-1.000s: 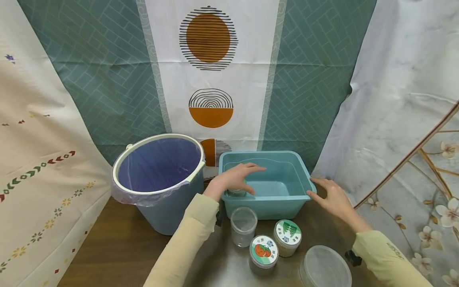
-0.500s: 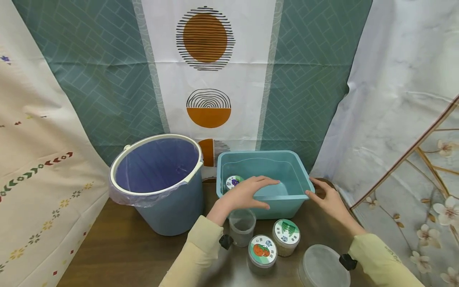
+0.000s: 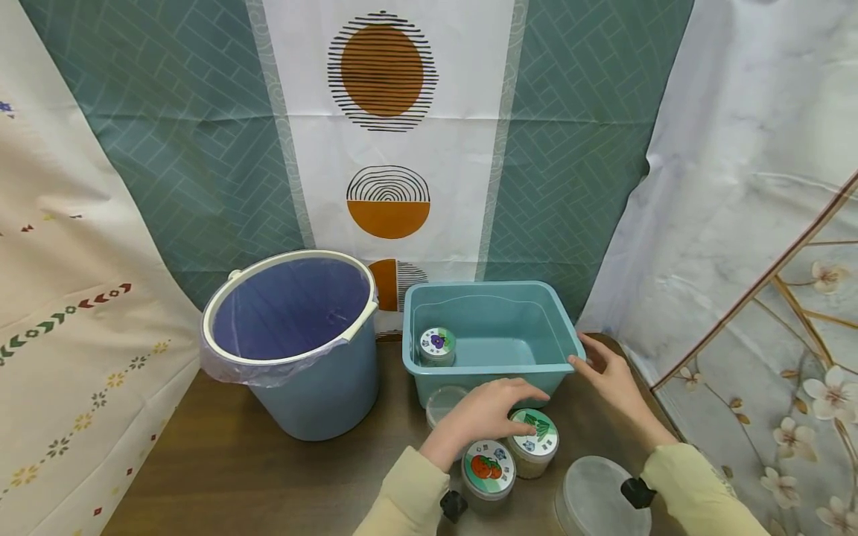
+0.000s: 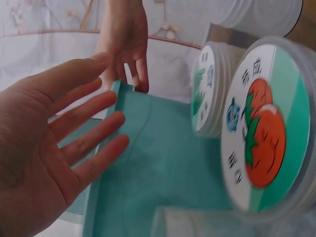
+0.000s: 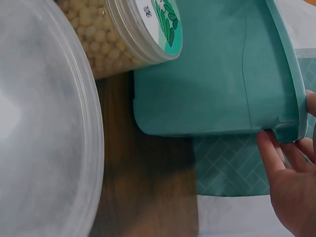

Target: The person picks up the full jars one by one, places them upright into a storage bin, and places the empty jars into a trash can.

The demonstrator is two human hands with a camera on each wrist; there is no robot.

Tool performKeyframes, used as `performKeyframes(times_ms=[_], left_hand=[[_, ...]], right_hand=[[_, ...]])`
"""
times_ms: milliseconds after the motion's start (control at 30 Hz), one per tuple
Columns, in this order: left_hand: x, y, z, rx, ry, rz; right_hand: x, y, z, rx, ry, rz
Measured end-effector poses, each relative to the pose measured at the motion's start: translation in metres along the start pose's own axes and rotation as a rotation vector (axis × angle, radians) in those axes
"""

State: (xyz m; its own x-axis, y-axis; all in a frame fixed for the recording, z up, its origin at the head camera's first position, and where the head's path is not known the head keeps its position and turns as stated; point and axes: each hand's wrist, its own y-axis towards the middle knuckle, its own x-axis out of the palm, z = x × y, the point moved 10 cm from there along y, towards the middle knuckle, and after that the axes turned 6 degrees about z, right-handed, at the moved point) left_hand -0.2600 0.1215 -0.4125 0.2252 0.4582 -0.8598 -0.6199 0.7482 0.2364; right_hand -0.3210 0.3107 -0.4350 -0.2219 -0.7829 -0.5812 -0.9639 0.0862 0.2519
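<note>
My left hand [image 3: 485,411] hovers with spread fingers over a small clear jar [image 3: 544,441] with a green-leaf label on its lid. Nothing lies between its fingers and thumb. Just below it stands another jar [image 3: 488,470], its lid showing red-orange fruits. A clear, unlabelled jar [image 3: 444,402] is partly hidden behind the left hand. At the right end of the teal plastic bin [image 3: 492,316], my right hand [image 3: 615,381] holds the rim between thumb and fingers. Inside the bin, at its left, sits a jar [image 3: 437,347] with a purple-flower lid. Pale round pieces fill the green-leaf jar in the right wrist view.
A blue bucket [image 3: 315,402] with a white rim and plastic liner stands left of the bin. Close to the right forearm is a wide clear jar [image 3: 603,495] with a frosted lid. Patterned cloths [image 3: 563,149] hang behind and at both sides of the wooden table [image 3: 268,484].
My left hand has moved from above the bin's left part, down and right to over the green-leaf jar, uncovering the purple-flower jar. The right hand has stayed at the bin's rim.
</note>
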Motion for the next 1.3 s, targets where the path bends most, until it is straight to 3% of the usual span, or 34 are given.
performKeyframes(times_ms=[300,667,1067,1300], left_hand=[[0.023,0.009,-0.005,-0.108,0.019,-0.033],[0.054,0.016,-0.014,-0.236,0.087,-0.124],[0.081,0.016,-0.020,-0.285,0.233,-0.181],[0.084,0.022,-0.021,-0.276,0.303,-0.214]], right_hand=[[0.005,-0.005,0.004,0.048,0.217,0.024],[0.005,-0.006,0.010,0.084,0.271,0.030],[0.006,-0.007,0.010,0.094,0.298,0.022],[0.008,-0.006,0.007,0.082,0.345,0.010]])
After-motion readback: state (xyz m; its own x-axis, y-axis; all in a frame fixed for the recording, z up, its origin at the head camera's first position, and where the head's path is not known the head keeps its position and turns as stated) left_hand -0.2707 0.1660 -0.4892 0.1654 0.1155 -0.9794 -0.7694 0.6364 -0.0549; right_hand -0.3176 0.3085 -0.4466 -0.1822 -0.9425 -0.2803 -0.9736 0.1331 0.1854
